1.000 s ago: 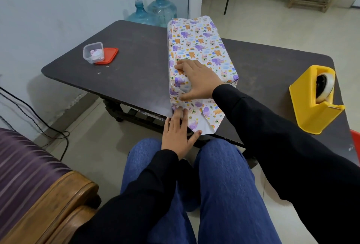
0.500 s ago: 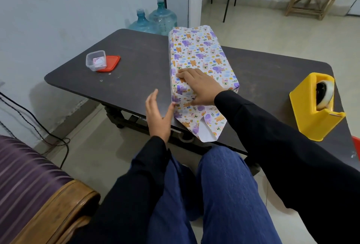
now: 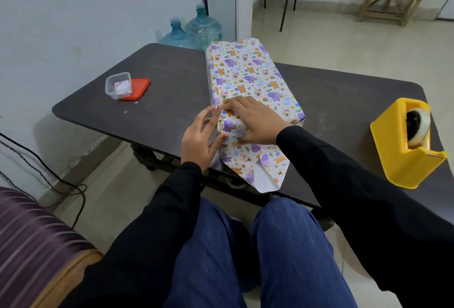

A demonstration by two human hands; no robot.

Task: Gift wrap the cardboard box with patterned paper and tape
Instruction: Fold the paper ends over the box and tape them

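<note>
The long box (image 3: 248, 74) lies lengthwise on the dark table (image 3: 172, 101), covered in white paper printed with purple elephants and orange bears. At its near end a loose paper flap (image 3: 255, 162) lies flat and hangs over the table edge, its white underside showing. My right hand (image 3: 255, 121) presses flat on the top near corner of the box, fingers spread. My left hand (image 3: 201, 140) is against the box's near left side, fingers apart, touching the folded paper there. A yellow tape dispenser (image 3: 405, 145) with a clear roll stands at the right.
A small clear plastic tub (image 3: 118, 85) sits on its red lid (image 3: 137, 87) at the table's left. Two blue water bottles (image 3: 194, 30) and a white dispenser stand behind the table. A striped armchair (image 3: 32, 241) is at lower left, cables on the floor beside it.
My left hand rose from the hanging flap at the table edge and moved up to the box's near left side. My right hand stayed pressed on the box top.
</note>
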